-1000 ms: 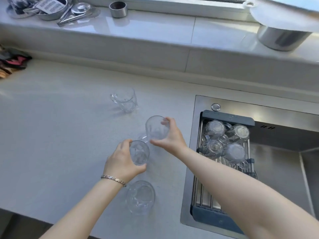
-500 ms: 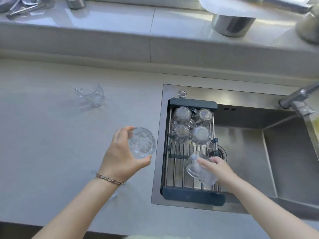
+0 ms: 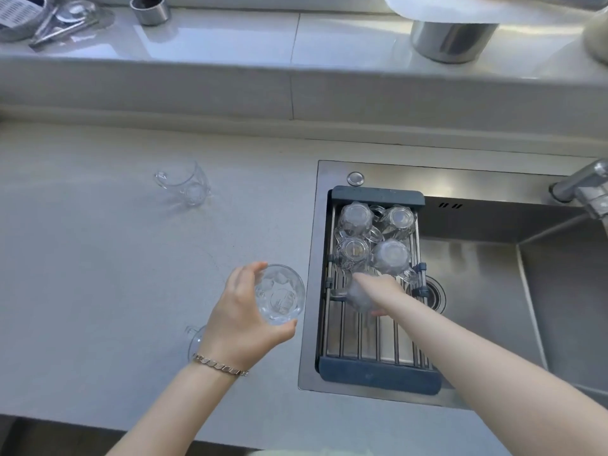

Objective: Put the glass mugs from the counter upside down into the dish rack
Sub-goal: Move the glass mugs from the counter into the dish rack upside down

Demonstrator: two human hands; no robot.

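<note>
A: Rack [image 3: 378,373] first. We see the dish rack lying across the left end of the sink [image 3: 493,274], its dark end bars at the far and near rims. Four glass mugs [image 3: 391,255] stand upside down, crowded at the far end. The near half of its bars lies bare, so there is open room toward us.

B: And our right hand [image 3: 381,291]?

A: It reaches over the middle of the rack, just on the near side of those four. Its grip is closed around a fifth mug [image 3: 358,296], which is blurred; we cannot tell whether the mug touches the bars. Half a second ago that hand held the mug lower, nearer the rack's near end bar; it has moved up toward the group.

B: Our left hand [image 3: 243,320]?

A: Over the tabletop [image 3: 98,291], close to the sink's left edge. Its grip is wrapped around a mug in the left hand [image 3: 279,294], mouth turned toward us. It has drifted only slightly rightward since the earlier frame.

B: What stays on the tabletop?

A: A far mug [image 3: 184,185] lies well apart to the left with clear surface all round it. Another mug's rim [image 3: 195,340] peeps out beside our left wrist, just above the bracelet [image 3: 220,365]. A tap [image 3: 582,189] juts in at the right, clear of the rack.
</note>
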